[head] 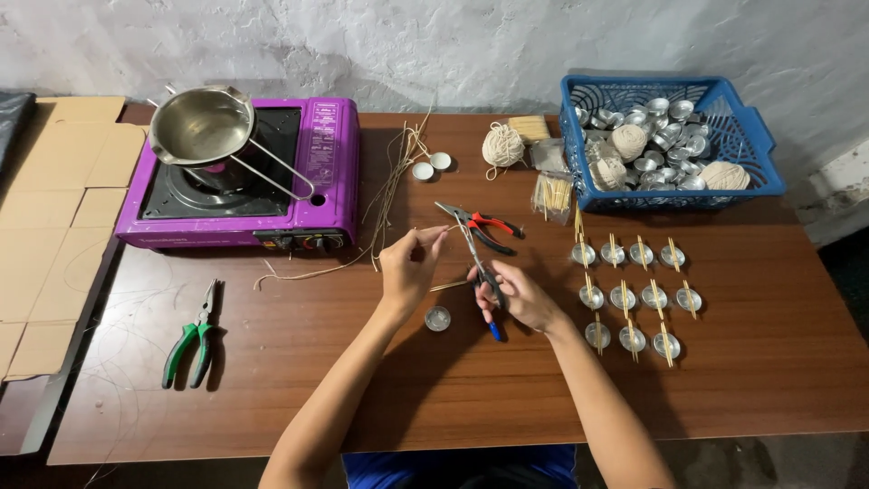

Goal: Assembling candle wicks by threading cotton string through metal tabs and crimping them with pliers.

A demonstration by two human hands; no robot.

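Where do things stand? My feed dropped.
Left hand pinching wick strand. Right hand gripping blue-handled pliers on it. Empty tin cup between the forearms.

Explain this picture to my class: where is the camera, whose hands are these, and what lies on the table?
The camera sits on a person's head and looks down, so both hands are their own. The left hand pinches a thin pale wick string. The right hand grips blue-handled pliers. On the brown table lie a purple portable stove with a metal pot, green pliers, red pliers, rows of small metal cups topped with sticks, and a blue basket of cups and string balls.
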